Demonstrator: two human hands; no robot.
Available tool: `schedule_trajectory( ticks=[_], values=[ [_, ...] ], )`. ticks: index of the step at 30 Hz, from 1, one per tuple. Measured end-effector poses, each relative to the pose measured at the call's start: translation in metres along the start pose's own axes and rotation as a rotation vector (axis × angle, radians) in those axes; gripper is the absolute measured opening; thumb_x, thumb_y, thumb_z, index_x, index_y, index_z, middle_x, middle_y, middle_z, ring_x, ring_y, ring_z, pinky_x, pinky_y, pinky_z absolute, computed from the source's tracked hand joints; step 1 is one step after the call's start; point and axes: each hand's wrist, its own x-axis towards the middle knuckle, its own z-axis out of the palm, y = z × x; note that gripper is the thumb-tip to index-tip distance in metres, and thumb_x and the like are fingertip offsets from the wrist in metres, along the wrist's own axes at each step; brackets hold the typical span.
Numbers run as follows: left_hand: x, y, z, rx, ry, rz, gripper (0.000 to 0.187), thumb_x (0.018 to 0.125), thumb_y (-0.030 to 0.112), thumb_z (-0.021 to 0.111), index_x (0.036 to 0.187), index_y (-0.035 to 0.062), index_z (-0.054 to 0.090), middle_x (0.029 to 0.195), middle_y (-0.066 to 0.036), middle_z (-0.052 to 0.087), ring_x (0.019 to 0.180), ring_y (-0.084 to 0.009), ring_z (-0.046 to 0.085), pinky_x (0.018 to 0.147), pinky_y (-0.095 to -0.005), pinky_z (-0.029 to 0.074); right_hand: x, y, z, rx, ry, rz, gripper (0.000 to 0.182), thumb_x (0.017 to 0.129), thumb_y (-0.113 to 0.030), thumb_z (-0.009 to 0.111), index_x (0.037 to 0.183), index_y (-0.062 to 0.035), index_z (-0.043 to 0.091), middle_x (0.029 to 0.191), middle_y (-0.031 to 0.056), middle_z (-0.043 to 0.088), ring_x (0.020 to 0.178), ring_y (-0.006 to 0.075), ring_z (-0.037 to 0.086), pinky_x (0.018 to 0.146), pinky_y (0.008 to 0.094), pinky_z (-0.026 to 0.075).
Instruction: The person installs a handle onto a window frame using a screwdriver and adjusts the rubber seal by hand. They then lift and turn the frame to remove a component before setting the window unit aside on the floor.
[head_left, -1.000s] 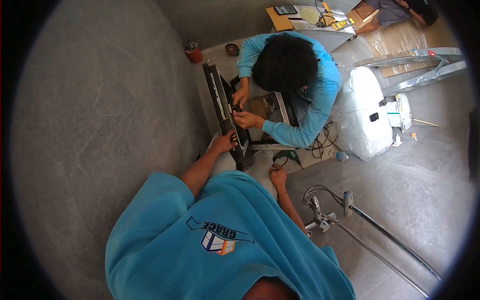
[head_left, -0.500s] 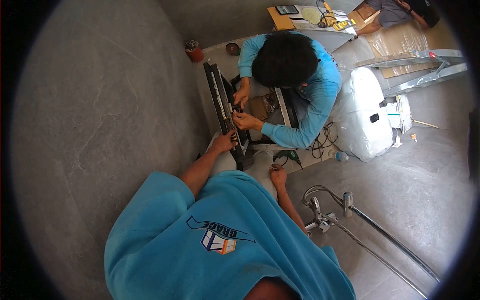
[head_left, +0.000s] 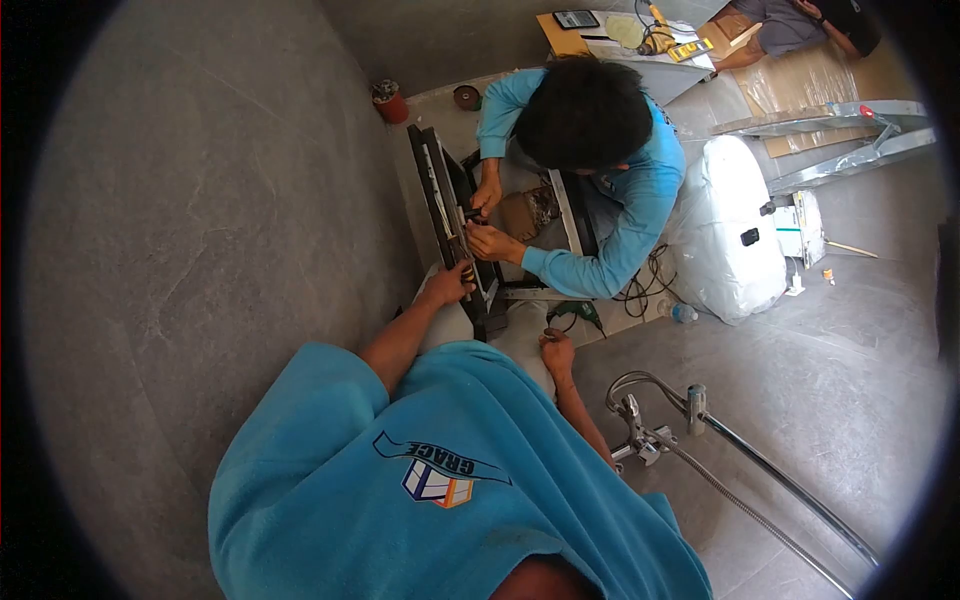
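My left hand (head_left: pixel 447 286) is closed around the black-and-yellow handle of what looks like a screwdriver (head_left: pixel 467 272). Its thin shaft appears to lie along a black metal frame (head_left: pixel 436 190) that leans upright near the wall. My right hand (head_left: pixel 556 352) is curled by my right leg, close to a green power drill (head_left: pixel 588 316); whatever its fingers hold is too small to make out. Opposite me, a co-worker in a blue sweatshirt (head_left: pixel 655 165) bends over the frame. Both of the co-worker's hands (head_left: pixel 490 240) grip a small dark part at its inner edge.
A white plastic-wrapped object (head_left: pixel 735 230) stands to the right, with a metal ladder (head_left: pixel 830 118) behind. A shower mixer (head_left: pixel 643 440) and rail are at lower right. A water bottle (head_left: pixel 683 313) and a red cup (head_left: pixel 389 103) are on the floor. Another person (head_left: pixel 790 25) sits far back.
The co-worker's head has shifted slightly to the right, and their hands have moved very little. My own hands stay in the same places.
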Motion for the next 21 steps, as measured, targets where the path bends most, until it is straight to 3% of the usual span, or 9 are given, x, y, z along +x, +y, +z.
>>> schedule_trajectory(
  ticks=[2, 5, 21],
  values=[
    [0.001, -0.002, 0.003, 0.008, 0.034, 0.001, 0.068, 0.081, 0.046, 0.058, 0.139, 0.0369, 0.024, 0.129, -0.026, 0.042, 0.114, -0.0376, 0.049, 0.095, -0.0464, 0.04, -0.001, -0.002, -0.002, -0.009, -0.023, 0.003, 0.031, 0.078, -0.022, 0.062, 0.105, -0.0069, 0.064, 0.093, 0.0192, 0.065, 0.089, 0.0345, 0.062, 0.08, 0.0405, 0.047],
    [-0.008, 0.009, -0.003, 0.007, 0.031, -0.049, 0.068, 0.081, 0.046, 0.059, 0.139, 0.037, 0.024, 0.129, -0.026, 0.042, 0.115, -0.0377, 0.049, 0.095, -0.046, 0.04, -0.003, -0.003, -0.003, 0.017, 0.001, -0.008, 0.032, 0.076, -0.023, 0.064, 0.103, -0.005, 0.065, 0.092, 0.0199, 0.066, 0.088, 0.0331, 0.062, 0.08, 0.0371, 0.046],
    [-0.004, 0.006, -0.002, 0.01, 0.026, -0.035, 0.067, 0.083, 0.044, 0.058, 0.139, 0.0359, 0.023, 0.129, -0.026, 0.042, 0.114, -0.0376, 0.049, 0.095, -0.048, 0.039, -0.002, -0.003, 0.0, 0.026, 0.012, -0.002, 0.032, 0.075, -0.021, 0.063, 0.102, -0.0039, 0.065, 0.091, 0.0192, 0.066, 0.088, 0.0322, 0.063, 0.08, 0.0354, 0.047]
  ],
)
